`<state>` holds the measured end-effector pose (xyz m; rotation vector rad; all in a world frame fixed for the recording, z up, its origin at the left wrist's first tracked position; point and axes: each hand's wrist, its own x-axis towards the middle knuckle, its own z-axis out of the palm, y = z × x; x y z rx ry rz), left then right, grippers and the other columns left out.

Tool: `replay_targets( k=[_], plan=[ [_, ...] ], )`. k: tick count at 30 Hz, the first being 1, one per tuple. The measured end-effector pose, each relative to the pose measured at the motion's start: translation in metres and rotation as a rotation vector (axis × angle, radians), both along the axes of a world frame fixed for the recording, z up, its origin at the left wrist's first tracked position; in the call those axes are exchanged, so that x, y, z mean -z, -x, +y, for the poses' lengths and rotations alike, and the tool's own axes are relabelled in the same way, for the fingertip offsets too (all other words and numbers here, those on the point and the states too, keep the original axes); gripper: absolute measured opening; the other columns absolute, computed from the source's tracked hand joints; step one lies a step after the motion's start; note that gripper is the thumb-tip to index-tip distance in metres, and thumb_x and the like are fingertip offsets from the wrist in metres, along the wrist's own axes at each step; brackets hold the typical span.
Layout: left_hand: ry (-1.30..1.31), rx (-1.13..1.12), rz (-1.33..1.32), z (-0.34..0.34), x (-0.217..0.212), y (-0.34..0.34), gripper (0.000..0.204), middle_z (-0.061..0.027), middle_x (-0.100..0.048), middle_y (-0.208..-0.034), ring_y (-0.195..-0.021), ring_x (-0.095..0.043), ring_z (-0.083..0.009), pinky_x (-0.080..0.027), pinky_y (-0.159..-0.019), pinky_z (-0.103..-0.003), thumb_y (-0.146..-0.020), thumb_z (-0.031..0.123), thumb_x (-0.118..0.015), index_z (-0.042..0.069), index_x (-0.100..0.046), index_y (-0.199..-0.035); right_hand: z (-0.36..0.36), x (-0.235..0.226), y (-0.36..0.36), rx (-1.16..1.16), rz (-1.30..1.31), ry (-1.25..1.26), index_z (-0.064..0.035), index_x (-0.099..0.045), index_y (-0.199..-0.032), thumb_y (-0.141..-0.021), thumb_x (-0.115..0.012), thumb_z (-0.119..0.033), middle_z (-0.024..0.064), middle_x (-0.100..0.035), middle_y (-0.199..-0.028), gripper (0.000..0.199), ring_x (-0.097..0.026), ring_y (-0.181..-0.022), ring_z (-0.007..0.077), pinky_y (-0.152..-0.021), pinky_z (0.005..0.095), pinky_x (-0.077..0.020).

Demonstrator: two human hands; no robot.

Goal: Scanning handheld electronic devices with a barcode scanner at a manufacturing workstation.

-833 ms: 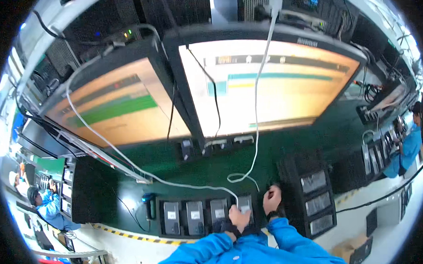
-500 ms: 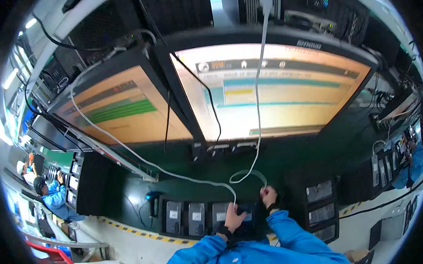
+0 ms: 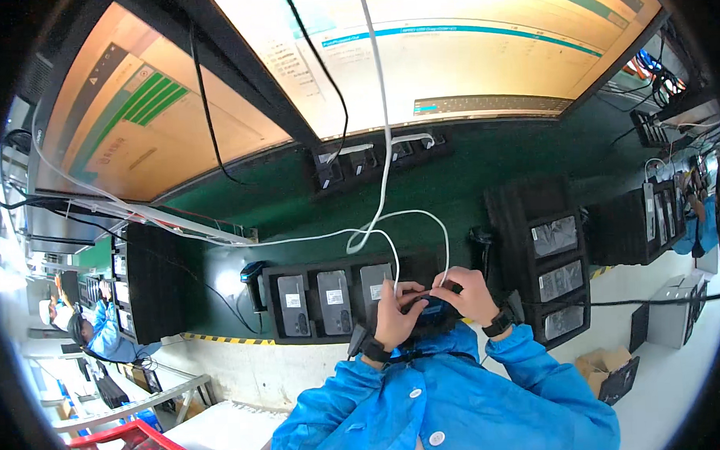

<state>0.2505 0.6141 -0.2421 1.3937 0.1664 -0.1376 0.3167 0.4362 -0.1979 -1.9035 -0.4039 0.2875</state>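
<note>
My left hand (image 3: 393, 322) is closed, with the end of a white cable (image 3: 396, 259) running into its fingers. My right hand (image 3: 469, 295) pinches a second white cable (image 3: 446, 242) between thumb and finger. The fingertips of both hands nearly meet, and a thin reddish edge shows between them that I cannot make out. Below the hands lies something dark with a bluish patch, mostly hidden. At my left hand is a black tray (image 3: 269, 303) with several grey smartphones (image 3: 333, 301) in slots; the hand partly covers one of them.
A handheld scanner (image 3: 253, 286) stands left of the tray. On the right, another black tray (image 3: 539, 219) holds bagged phones (image 3: 561, 283). Two monitors (image 3: 466, 70) rise behind the green bench (image 3: 296, 215). Black cables hang before them. A co-worker (image 3: 106, 325) sits far left.
My hands have come together, the right one moving toward the left, each still with its cable. The view has tilted down, so the trays and monitors appear higher.
</note>
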Motion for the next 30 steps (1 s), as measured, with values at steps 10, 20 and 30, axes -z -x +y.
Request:
replay_targets(
  k=[10,20,30],
  plan=[
    [0.012,0.057,-0.022,0.001,0.001,0.014,0.045,-0.0158,-0.056,-0.108,-0.107,-0.061,-0.0251,-0.053,-0.092,-0.035,-0.082,-0.011,-0.065,-0.001,-0.031,-0.110,0.007,-0.015,0.013,-0.107,-0.091,0.139,-0.0051,-0.070,-0.081,-0.074,-0.077,-0.019,0.0096,-0.066,-0.075,0.017,-0.064,-0.068,0.0246,-0.062,0.0330,-0.0499],
    [-0.189,0.006,-0.111,0.025,0.006,0.010,0.035,-0.0175,-0.065,-0.100,-0.095,-0.068,-0.0274,-0.055,-0.080,-0.035,-0.082,0.004,-0.071,0.000,-0.041,-0.099,0.012,0.010,0.000,-0.040,-0.144,0.156,-0.0041,-0.071,-0.081,-0.073,-0.078,-0.015,0.0085,-0.070,-0.080,0.015,-0.066,-0.074,0.0216,-0.067,0.0326,-0.0512],
    [-0.314,-0.105,0.005,0.140,0.025,0.046,0.017,-0.0166,-0.066,-0.084,-0.076,-0.066,-0.0266,-0.051,-0.067,-0.036,-0.097,0.014,-0.048,0.000,-0.052,-0.106,0.143,0.068,0.028,0.413,0.027,-0.054,-0.0011,-0.060,-0.096,-0.086,-0.068,-0.017,0.0113,-0.065,-0.090,0.020,-0.062,-0.088,0.0191,-0.077,0.0343,-0.0488]
  ],
)
